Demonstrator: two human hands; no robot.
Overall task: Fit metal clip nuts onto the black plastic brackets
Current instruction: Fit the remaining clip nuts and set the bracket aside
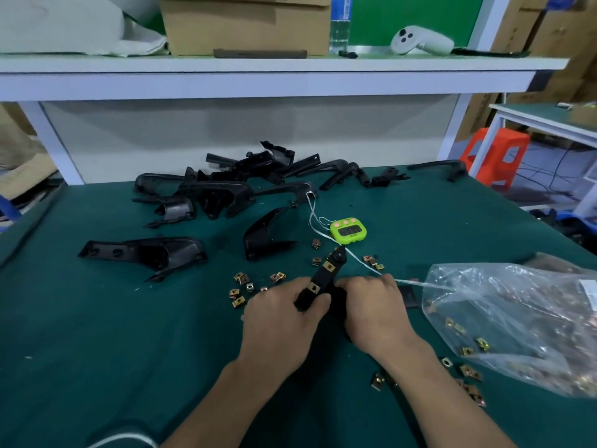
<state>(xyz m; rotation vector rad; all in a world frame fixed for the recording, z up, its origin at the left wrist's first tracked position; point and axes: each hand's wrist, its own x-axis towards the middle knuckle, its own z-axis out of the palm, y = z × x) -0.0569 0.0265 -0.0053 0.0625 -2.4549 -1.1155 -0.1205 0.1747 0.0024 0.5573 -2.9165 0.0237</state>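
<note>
Currently both hands are on one black bracket (336,261), near the centre of the green mat (129,350). Left hand (277,324) grips its near end, thumb beside a fitted clip nut (314,288). Right hand (371,305) clasps the bracket from the right. Second fitted nut (329,267) sits farther up. Bracket tip points far, toward a green timer (348,231). Loose clip nuts (240,286) scattered left of the hands. Plastic bag (517,318) of nuts lies right. Bracket pile (219,189) far left.
</note>
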